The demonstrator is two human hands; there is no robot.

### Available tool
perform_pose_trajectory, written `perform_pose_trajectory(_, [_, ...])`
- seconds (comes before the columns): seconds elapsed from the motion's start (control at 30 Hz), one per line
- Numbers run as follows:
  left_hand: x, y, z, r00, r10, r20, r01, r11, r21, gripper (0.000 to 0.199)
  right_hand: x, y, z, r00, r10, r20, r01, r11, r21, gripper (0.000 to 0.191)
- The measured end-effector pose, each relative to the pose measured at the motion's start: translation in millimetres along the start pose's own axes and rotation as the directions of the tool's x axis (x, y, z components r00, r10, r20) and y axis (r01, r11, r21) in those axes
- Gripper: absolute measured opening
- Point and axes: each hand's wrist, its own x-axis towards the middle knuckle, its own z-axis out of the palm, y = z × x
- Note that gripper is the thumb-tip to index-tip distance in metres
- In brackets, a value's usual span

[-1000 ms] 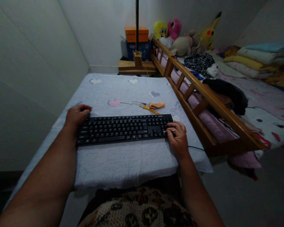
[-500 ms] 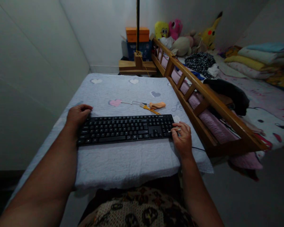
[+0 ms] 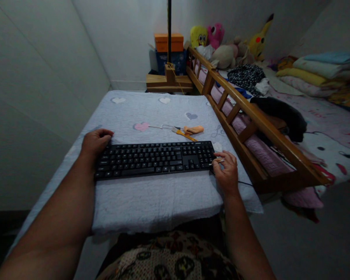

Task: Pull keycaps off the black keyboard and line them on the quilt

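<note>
Keyboard (image 3: 154, 159) lies on the cloth-covered bench (image 3: 157, 198); the left hand (image 3: 96, 143) rests at its left end, fingers curled, while the right hand's (image 3: 226, 171) fingers pinch a cotton swab (image 3: 217, 162) by its right edge.

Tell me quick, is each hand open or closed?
Left hand: at the left end of the keyboard; can't tell if it's closed.
Right hand: closed, holding a thin white stick.

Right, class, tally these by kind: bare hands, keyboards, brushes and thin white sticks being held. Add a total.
Hands: 2, left hand and right hand
Keyboards: 1, black keyboard
Brushes: 1, brush
White sticks: 1, thin white stick in the right hand
Total: 5
</note>
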Motion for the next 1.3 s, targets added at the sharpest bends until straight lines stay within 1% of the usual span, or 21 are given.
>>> perform_pose_trajectory(0.17, [-0.5,2.9,-1.1,1.0,0.006,-0.001,-0.006,1.0,0.005,0.04,-1.7,2.0,-0.8,1.0,-0.011,0.007,0.011,1.0,0.005,0.017])
perform_pose_trajectory(0.3, [-2.1,4.4,-0.9,1.0,-0.015,0.004,0.015,1.0,-0.01,0.042,-1.9,2.3,-0.6,1.0,-0.007,0.012,0.007,1.0,0.009,0.016])
perform_pose_trajectory(0.63, [-4.8,7.7,-2.2,1.0,-0.016,0.005,0.016,1.0,-0.01,0.041,0.3,0.8,0.6,1.0,0.009,0.003,-0.009,1.0,0.002,0.016])
perform_pose_trajectory(0.83, [-1.2,3.3,-1.2,1.0,-0.007,0.009,0.007,1.0,0.001,0.042,-0.4,6.2,0.2,0.998,0.039,-0.054,-0.041,0.999,-0.033,0.015])
perform_pose_trajectory(1.03, [-3.1,5.4,-1.9,1.0,-0.011,0.003,0.011,1.0,0.004,0.041,-0.6,8.6,0.2,0.993,0.063,-0.103,-0.069,0.996,-0.06,0.015])
perform_pose_trajectory(1.13, [-2.2,4.6,-1.9,1.0,-0.022,0.008,0.022,1.0,0.009,0.043,-0.3,7.9,-0.1,0.994,0.06,-0.095,-0.065,0.996,-0.058,0.015])
perform_pose_trajectory(1.3, [0.2,3.0,-2.2,1.0,-0.008,0.02,0.007,1.0,0.027,0.045,-0.3,4.8,0.1,0.995,0.06,-0.074,-0.062,0.998,-0.032,0.015])
